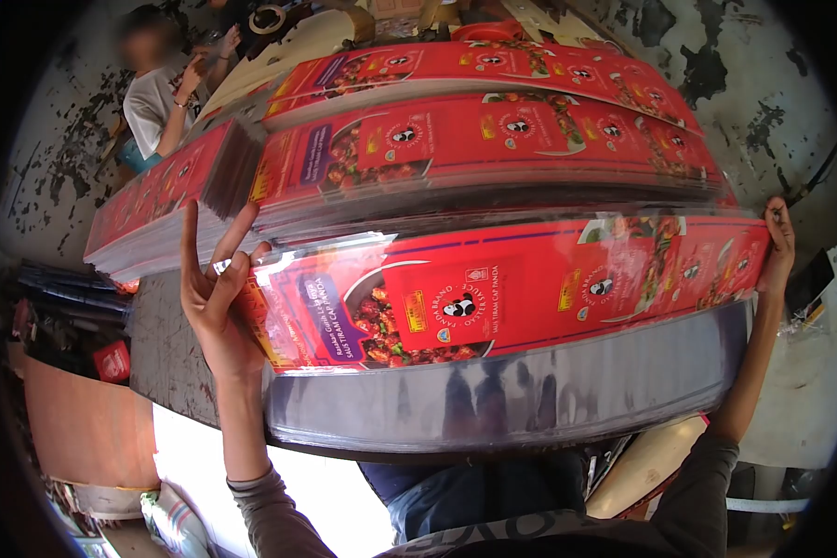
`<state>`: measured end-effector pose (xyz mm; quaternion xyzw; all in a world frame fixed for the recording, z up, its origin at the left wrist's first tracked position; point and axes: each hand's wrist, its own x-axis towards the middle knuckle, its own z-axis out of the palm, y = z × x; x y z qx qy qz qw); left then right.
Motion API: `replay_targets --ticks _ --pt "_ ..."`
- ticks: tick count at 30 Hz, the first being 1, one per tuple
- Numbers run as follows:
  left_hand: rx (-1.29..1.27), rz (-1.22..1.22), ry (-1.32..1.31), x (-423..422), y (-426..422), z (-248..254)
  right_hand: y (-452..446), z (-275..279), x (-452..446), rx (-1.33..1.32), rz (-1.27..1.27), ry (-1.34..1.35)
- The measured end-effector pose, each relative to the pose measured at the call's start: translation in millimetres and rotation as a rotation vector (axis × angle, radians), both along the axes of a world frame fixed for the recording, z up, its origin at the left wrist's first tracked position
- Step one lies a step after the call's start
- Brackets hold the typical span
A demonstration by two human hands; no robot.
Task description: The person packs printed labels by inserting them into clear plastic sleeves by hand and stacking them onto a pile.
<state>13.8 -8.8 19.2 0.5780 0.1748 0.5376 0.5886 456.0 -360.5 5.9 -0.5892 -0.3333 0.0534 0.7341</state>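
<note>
A long red printed sheet (530, 288) with panda logos and food pictures lies across the front, over a stack of clear glossy sheets (493, 400). My left hand (219, 298) is at its left end, with some fingers spread upward and the thumb near the sheet's corner. At the far right end, my right hand (779, 244) grips the sheet's edge, fingers curled round it. Just behind the sheet stands a thick stack of similar red sheets (474, 139).
More red stacks lie at the left (163, 191) and at the back (493, 63). A person in a white shirt (153, 107) stands at the upper left. Dark bundles (74, 293) and a brown panel (88, 423) are at the lower left.
</note>
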Motion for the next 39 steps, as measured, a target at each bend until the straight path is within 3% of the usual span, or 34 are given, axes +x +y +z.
replay_targets --ticks 14,17,21,23,27,29,33,39 --pt "0.016 0.025 0.024 0 2 0 11 3 -10 -0.034 -0.013 -0.029" --pt "0.079 -0.021 0.145 -6 10 3 12 1 -10 0.016 0.120 0.084" --pt "0.023 -0.168 0.212 -14 19 2 14 4 -10 0.062 0.099 0.124" --pt "0.021 -0.052 0.328 -22 28 -1 16 7 -11 0.079 0.119 0.120" --pt "0.060 0.025 0.238 -27 38 -4 27 15 -19 0.084 0.088 0.149" --pt "0.161 0.282 0.212 -29 39 0 41 25 -37 0.127 0.012 0.180" --pt "0.181 0.395 0.053 -40 49 1 39 28 -26 0.125 0.112 0.149" --pt "0.177 0.472 0.028 -44 55 -3 71 50 -54 0.159 -0.021 0.214"
